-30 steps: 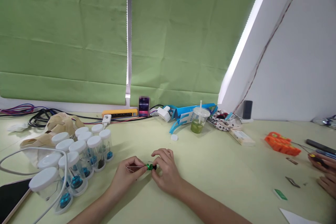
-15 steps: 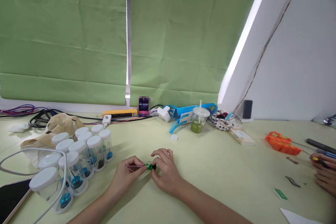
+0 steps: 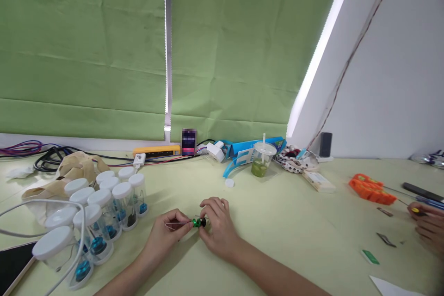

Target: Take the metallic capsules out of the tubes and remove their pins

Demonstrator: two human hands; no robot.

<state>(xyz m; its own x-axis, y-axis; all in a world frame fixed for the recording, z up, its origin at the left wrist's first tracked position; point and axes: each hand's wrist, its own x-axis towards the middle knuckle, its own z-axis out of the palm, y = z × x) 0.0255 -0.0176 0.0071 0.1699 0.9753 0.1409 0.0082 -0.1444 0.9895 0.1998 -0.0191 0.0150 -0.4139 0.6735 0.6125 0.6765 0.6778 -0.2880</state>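
In front of me, just above the table top, is a small shiny green metal part [image 3: 196, 223] with a black end [image 3: 203, 222]. A thin bent wire [image 3: 176, 224] runs back from it under the fingers of my left hand [image 3: 169, 230]. That hand pinches the green part's left side between thumb and forefinger. My right hand [image 3: 218, 225] has its thumb and curled fingers around the black end, which they partly hide. Left of my hands stand several clear jars with white lids [image 3: 122, 190]. Inside them are blue metal parts [image 3: 98, 244] with bent wires.
A white cable [image 3: 82, 229] loops over the front jars. Farther back are a drink cup [image 3: 262, 162], a white round cap [image 3: 229, 182], a yellow power strip [image 3: 157, 151] and a phone [image 3: 189, 142]. On the right, another person's hand [image 3: 428, 219] holds a tool near an orange object [image 3: 372, 189].
The view has shifted slightly, so the jars appear a little farther left and lower. Both hands keep nearly the same grip on the green part.
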